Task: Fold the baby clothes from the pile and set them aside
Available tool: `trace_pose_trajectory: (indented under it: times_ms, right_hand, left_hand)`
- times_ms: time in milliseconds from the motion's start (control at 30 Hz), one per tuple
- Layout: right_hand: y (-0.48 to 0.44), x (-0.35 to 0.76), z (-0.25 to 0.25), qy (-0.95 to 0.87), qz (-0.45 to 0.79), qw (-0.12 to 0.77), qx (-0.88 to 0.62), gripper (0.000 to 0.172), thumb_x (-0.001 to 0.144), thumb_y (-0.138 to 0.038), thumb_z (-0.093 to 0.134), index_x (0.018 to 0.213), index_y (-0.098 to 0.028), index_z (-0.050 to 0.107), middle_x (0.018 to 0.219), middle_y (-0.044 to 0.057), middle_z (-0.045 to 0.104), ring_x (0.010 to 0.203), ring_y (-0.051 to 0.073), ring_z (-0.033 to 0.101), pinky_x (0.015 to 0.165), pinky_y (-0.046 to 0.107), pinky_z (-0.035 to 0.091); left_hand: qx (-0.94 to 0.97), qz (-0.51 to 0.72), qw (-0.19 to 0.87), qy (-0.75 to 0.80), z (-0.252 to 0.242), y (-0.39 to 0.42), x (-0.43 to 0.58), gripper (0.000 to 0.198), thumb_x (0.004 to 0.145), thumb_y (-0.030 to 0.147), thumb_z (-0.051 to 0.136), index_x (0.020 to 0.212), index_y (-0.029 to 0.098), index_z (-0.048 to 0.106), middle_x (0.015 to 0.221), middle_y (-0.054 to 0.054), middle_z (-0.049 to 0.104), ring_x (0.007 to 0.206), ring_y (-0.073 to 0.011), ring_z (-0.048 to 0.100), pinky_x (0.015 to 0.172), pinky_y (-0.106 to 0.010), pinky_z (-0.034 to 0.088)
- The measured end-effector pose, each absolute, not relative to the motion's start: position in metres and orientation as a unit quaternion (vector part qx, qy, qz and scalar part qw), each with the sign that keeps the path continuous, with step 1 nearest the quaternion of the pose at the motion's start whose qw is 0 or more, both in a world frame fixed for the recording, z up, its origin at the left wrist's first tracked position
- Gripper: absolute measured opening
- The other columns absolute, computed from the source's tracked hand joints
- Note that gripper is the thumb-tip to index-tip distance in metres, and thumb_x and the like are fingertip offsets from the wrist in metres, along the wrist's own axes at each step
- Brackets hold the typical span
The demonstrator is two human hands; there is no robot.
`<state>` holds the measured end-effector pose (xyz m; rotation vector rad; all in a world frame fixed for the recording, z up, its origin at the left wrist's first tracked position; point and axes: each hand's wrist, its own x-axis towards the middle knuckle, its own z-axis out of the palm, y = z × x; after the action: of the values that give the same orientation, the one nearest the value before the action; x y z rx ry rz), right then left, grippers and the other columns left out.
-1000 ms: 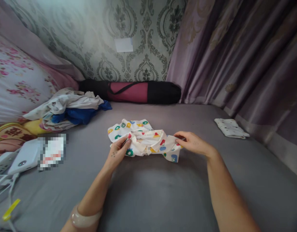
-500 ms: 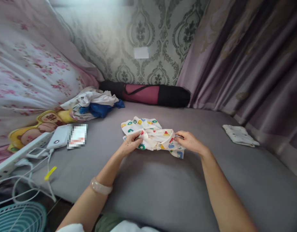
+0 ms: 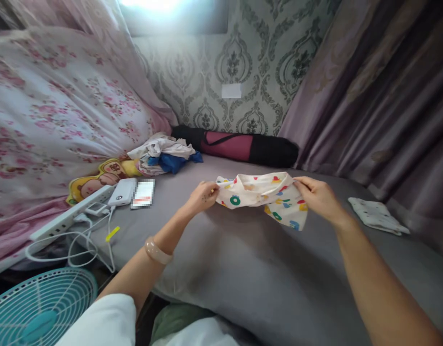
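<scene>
view: head camera, the only one I have; every entry below is read from it.
left hand (image 3: 203,197): at the left end of the printed garment (image 3: 264,194), with the fingers (image 3: 213,191) pinched on the edge of the cloth.
right hand (image 3: 317,197): at the right end of the same garment, with the fingers (image 3: 300,182) closed on its upper edge.
printed garment: white cloth with coloured rings and small shapes. It is stretched between both hands and lifted clear of the bed (image 3: 260,269), upper edge taut, lower right corner hanging down. It is bunched, so I cannot say for sure what kind of piece it is.
bed: grey sheet, running from my near edge to the far wall.
bracelet (image 3: 157,251): pale, on the left wrist.
clothes pile (image 3: 167,156): white and blue pieces at the far left of the bed, well apart from the hands.
rolled bag (image 3: 243,146): black and dark red, lying along the foot of the wall behind the garment.
folded cloth (image 3: 376,214): small, white with dots, flat on the bed to the right of the right hand, near the curtain (image 3: 380,96).
power bank (image 3: 123,192): white, at the bed's left edge, just beside a power strip (image 3: 69,218) with white cables.
fan (image 3: 37,307): teal grille, lower left, below the bed's edge.
floral bedding (image 3: 62,110): pink and white, piled along the left side.
</scene>
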<state>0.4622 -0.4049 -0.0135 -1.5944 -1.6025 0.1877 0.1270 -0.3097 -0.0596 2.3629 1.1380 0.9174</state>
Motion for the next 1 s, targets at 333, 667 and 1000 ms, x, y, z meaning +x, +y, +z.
trace_pose_trajectory:
  times_ms: [333, 667, 1000]
  right_hand:
    - [-0.399, 0.454, 0.078, -0.627, -0.194, 0.396, -0.642, 0.032, 0.088, -0.049, 0.051, 0.088, -0.022, 0.070, 0.076, 0.006, 0.070, 0.070, 0.023, 0.064, 0.066, 0.032, 0.043]
    - [-0.398, 0.459, 0.166, -0.611, -0.281, 0.366, -0.643, 0.028, 0.093, -0.037, 0.046, 0.094, -0.020, 0.069, 0.080, 0.007, 0.069, 0.080, 0.024, 0.064, 0.071, 0.033, 0.045]
    - [-0.403, 0.451, 0.176, -0.571, -0.338, 0.324, -0.674, 0.033, 0.098, -0.032, 0.036, 0.112, -0.020, 0.063, 0.102, 0.011, 0.068, 0.092, 0.025, 0.062, 0.075, 0.035, 0.044]
  left_hand:
    - [0.770, 0.489, 0.149, 0.382, 0.052, -0.268, 0.131, 0.024, 0.081, 0.027, 0.049, 0.093, 0.016, 0.066, 0.063, 0.000, 0.063, 0.055, -0.0136, 0.061, 0.059, -0.024, 0.047]
    - [0.780, 0.546, -0.020, 0.304, 0.149, -0.257, 0.142, 0.016, 0.084, 0.024, 0.050, 0.086, 0.018, 0.065, 0.085, -0.003, 0.064, 0.077, -0.0153, 0.062, 0.077, -0.028, 0.047]
    - [0.753, 0.562, -0.072, 0.334, 0.156, -0.250, 0.168, 0.017, 0.086, 0.025, 0.049, 0.087, 0.017, 0.064, 0.080, -0.003, 0.066, 0.096, -0.0211, 0.055, 0.095, -0.038, 0.035]
